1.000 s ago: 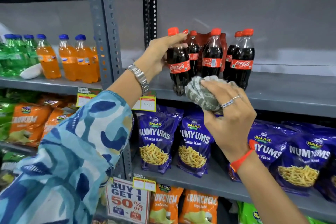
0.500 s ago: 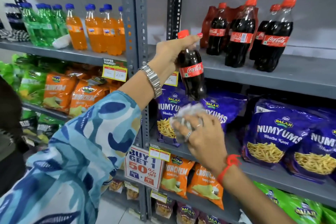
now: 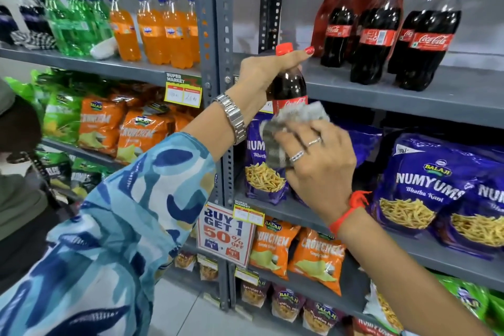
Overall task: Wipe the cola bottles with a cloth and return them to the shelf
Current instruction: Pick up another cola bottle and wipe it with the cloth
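Bottle (image 3: pixel 289 84) hangs just off the shelf (image 3: pixel 409 98) edge, my left hand (image 3: pixel 261 73) pinching only its neck; my right hand (image 3: pixel 319 158), closed on the cloth (image 3: pixel 289 128), rubs the label. Hard rubbing could twist it loose and drop it.

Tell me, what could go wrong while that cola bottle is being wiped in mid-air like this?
The left hand grips the cola bottle only near its neck, off the shelf, so pressure from the cloth in the right hand might twist it loose and drop it. Returning it could also nudge the cola bottles on the shelf, which stand near the edge and might topple.
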Available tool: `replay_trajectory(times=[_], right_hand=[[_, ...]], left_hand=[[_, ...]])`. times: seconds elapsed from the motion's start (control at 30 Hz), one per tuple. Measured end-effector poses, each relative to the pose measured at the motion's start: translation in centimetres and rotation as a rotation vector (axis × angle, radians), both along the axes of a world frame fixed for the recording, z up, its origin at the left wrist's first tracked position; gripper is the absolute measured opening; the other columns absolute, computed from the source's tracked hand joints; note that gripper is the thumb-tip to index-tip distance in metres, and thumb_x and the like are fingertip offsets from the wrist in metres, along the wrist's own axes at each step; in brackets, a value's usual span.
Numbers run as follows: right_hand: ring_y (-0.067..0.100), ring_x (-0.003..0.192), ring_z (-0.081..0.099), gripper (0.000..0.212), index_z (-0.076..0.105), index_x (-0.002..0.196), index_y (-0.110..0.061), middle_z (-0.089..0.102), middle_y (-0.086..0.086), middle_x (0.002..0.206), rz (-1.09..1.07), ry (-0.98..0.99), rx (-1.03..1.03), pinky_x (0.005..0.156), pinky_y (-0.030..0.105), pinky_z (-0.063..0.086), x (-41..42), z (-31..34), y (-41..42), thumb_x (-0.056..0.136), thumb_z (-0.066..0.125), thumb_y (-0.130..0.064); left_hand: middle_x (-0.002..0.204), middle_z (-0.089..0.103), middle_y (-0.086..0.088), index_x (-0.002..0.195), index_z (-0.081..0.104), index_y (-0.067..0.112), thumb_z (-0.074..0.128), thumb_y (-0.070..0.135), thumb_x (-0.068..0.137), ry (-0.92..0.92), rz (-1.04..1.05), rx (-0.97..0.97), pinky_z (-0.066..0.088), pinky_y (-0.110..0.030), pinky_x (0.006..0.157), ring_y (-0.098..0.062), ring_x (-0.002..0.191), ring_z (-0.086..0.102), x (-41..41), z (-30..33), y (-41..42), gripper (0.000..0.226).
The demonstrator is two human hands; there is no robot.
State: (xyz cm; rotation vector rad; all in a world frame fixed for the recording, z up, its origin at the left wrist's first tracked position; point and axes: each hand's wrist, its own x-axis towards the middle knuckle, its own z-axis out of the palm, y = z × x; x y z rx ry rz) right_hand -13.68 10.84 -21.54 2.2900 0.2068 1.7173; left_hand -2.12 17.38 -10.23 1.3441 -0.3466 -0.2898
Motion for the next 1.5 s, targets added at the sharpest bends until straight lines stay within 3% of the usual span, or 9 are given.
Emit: replay_trajectory(times=[0.17, 0.37, 0.47, 0.6, 0.8, 0.9, 1.0, 1.27, 1.5], right_hand=[[0.028, 0.078, 0.06, 0.038, 0.066, 0.102, -0.019, 0.071, 0.001, 0.088, 0.003, 0.313, -0.1, 0.061, 0.034, 0.044, -1.5, -2.0, 0.5, 0.065, 0.069, -0.023], [0.025, 0.094, 0.055, 0.039, 0.07, 0.108, -0.02, 0.072, -0.001, 0.106, 0.088, 0.033, 0.176, 0.067, 0.037, 0.05, -1.0, 1.7, -0.3, 0.07, 0.07, -0.015], [0.025, 0.094, 0.052, 0.035, 0.07, 0.107, -0.02, 0.071, 0.002, 0.101, 0.038, 0.109, 0.185, 0.068, 0.035, 0.051, -0.7, -0.4, -0.9, 0.072, 0.068, -0.015], [0.025, 0.078, 0.061, 0.051, 0.072, 0.104, -0.02, 0.073, -0.001, 0.093, 0.114, 0.374, 0.063, 0.054, 0.032, 0.053, -2.3, -3.1, -1.0, 0.055, 0.08, -0.013], [0.023, 0.091, 0.054, 0.039, 0.072, 0.107, -0.017, 0.072, 0.001, 0.105, 0.171, 0.006, 0.241, 0.074, 0.033, 0.05, -2.4, 2.6, -1.4, 0.069, 0.07, -0.006], [0.025, 0.093, 0.056, 0.041, 0.071, 0.109, -0.018, 0.071, 0.001, 0.108, 0.099, 0.076, 0.286, 0.076, 0.032, 0.05, -1.5, 2.4, -2.0, 0.07, 0.068, -0.009], [0.023, 0.083, 0.06, 0.044, 0.073, 0.103, -0.02, 0.073, -0.002, 0.098, 0.098, 0.193, 0.193, 0.063, 0.033, 0.053, -2.1, -0.1, -1.9, 0.06, 0.077, -0.013], [0.023, 0.086, 0.059, 0.036, 0.073, 0.106, -0.019, 0.073, -0.002, 0.101, 0.119, -0.033, 0.264, 0.073, 0.031, 0.05, -2.8, 3.3, -2.2, 0.071, 0.072, -0.013], [0.018, 0.071, 0.065, 0.045, 0.072, 0.103, -0.026, 0.074, -0.01, 0.093, 0.219, 0.26, 0.142, 0.053, 0.03, 0.055, -4.0, -0.8, -2.3, 0.06, 0.07, -0.015]], left_hand=[[0.075, 0.073, -0.003, 0.088, 0.066, 0.008, 0.085, 0.024, 0.06, -0.01, 0.036, 0.027, 0.052, -0.021, 0.052, -0.008, 0.057, 0.066, 0.8, -0.5, 0.6, 0.037], [0.077, 0.072, 0.0, 0.089, 0.069, 0.007, 0.078, 0.028, 0.07, 0.012, -0.082, 0.031, 0.049, -0.016, 0.05, -0.006, 0.064, 0.065, 1.0, -2.2, 0.6, 0.029], [0.081, 0.074, 0.002, 0.072, 0.069, 0.016, 0.073, 0.033, 0.073, -0.063, -0.16, 0.005, 0.052, -0.024, 0.069, -0.009, 0.079, 0.068, 1.3, -2.7, 0.4, 0.018], [0.094, 0.073, -0.002, 0.08, 0.069, 0.013, 0.064, 0.035, 0.081, -0.117, -0.216, -0.047, 0.053, -0.034, 0.084, -0.017, 0.084, 0.068, 1.9, -2.2, 0.5, 0.022], [0.104, 0.069, -0.002, 0.092, 0.066, 0.011, 0.043, 0.038, 0.093, -0.177, -0.408, -0.102, 0.046, -0.037, 0.096, -0.024, 0.099, 0.065, 1.0, -1.6, -0.1, 0.035], [0.105, 0.069, -0.003, 0.095, 0.064, 0.009, 0.036, 0.036, 0.096, -0.186, -0.482, -0.161, 0.047, -0.037, 0.096, -0.024, 0.102, 0.064, 0.3, -1.3, -0.7, 0.039], [0.103, 0.07, 0.001, 0.097, 0.064, 0.01, 0.034, 0.035, 0.096, -0.229, -0.512, -0.133, 0.041, -0.04, 0.103, -0.024, 0.106, 0.063, 0.3, -1.4, -1.0, 0.039], [0.11, 0.068, -0.006, 0.098, 0.066, 0.01, 0.031, 0.04, 0.096, -0.201, -0.616, -0.223, 0.048, -0.041, 0.094, -0.03, 0.11, 0.061, 0.6, -2.3, -2.1, 0.046], [0.099, 0.072, -0.007, 0.084, 0.072, 0.01, 0.035, 0.047, 0.088, -0.133, -0.655, -0.345, 0.052, -0.038, 0.086, -0.026, 0.092, 0.068, 1.4, -1.9, -2.4, 0.052]])
